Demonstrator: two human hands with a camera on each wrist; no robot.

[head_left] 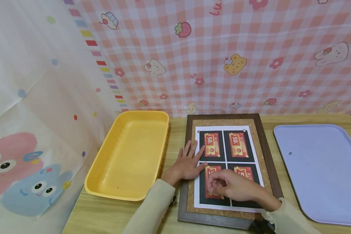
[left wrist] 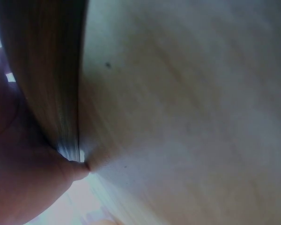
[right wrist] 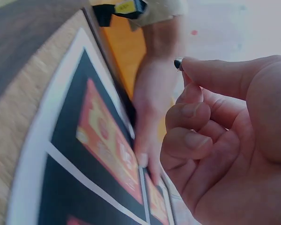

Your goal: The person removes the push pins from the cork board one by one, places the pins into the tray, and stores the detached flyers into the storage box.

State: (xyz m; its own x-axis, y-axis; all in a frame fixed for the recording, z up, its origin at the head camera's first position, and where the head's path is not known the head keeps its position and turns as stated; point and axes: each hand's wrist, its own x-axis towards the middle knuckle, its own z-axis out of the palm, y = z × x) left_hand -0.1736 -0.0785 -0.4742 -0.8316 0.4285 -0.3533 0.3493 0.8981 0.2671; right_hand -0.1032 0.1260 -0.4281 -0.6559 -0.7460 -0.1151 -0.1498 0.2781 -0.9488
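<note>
A white sheet printed with red-and-gold coupons on black panels lies on a brown-framed corkboard. Small metal tacks sit at its upper left corner and upper right corner. My left hand rests with spread fingers over the sheet's left edge and the board's frame. Above the lower left coupon, my right hand pinches a small dark, shiny thumbtack between thumb and forefinger. In the head view my fingers hide that tack.
To the left stands a deep yellow tray. A flat lavender tray lies at the right, with a small dark piece on it. Behind the wooden table hangs a pink checked cloth.
</note>
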